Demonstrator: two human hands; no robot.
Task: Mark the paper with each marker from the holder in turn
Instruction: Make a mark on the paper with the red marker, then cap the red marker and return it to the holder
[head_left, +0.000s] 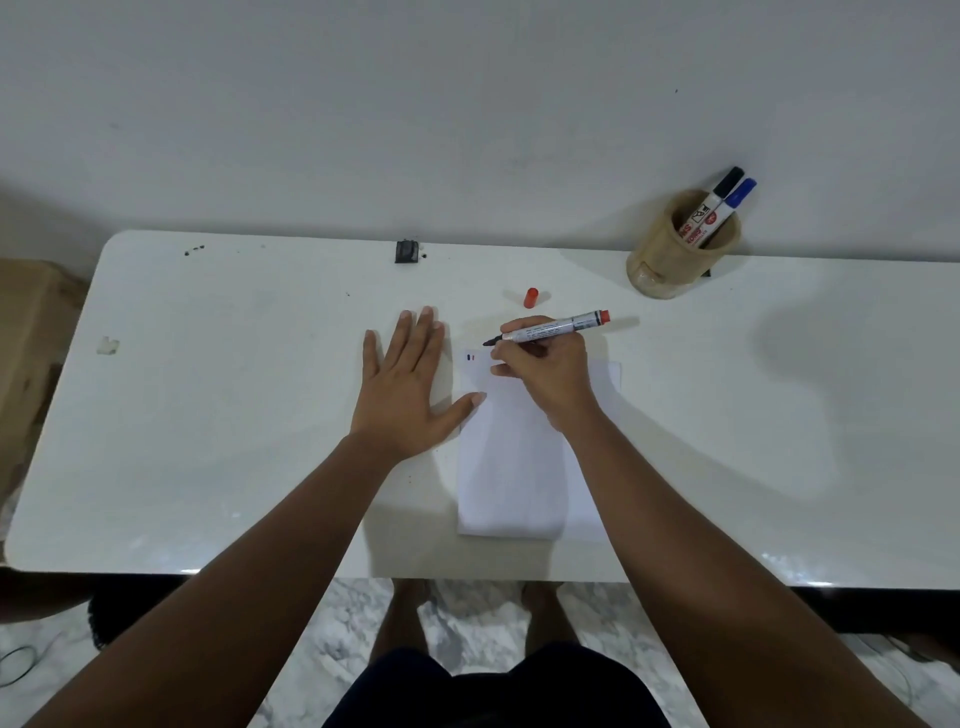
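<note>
Head view looks down on a white table (208, 415) set against a pale wall, with marbled floor showing below its near edge; a brown box (31, 332) stands off the table's left end. On the table, a little right of centre, lies a white sheet of paper (511, 483), its long side running away from the person; two short marks (470, 357), one dark and one reddish, sit side by side near its far left corner. Left hand (405, 395) lies flat, palm down, fingers spread and holding nothing; most of it rests on the table just left of the sheet, with the thumb tip touching the paper's left edge. Right hand (545, 374) rests over the far part of the paper, its fingers closed around a grey marker (550, 328) with a red end; the uncapped dark tip points left, just beyond the sheet's far left corner and close above the marks; whether the tip touches anything cannot be told. At the far right of the table stands a round tan holder (670, 260) holding a black-capped marker (714, 200) and a blue-capped marker (730, 205), both leaning right. A red cap (531, 298) lies on the table between the holder and the right hand. A small black object (407, 251) sits at the table's far edge.
</note>
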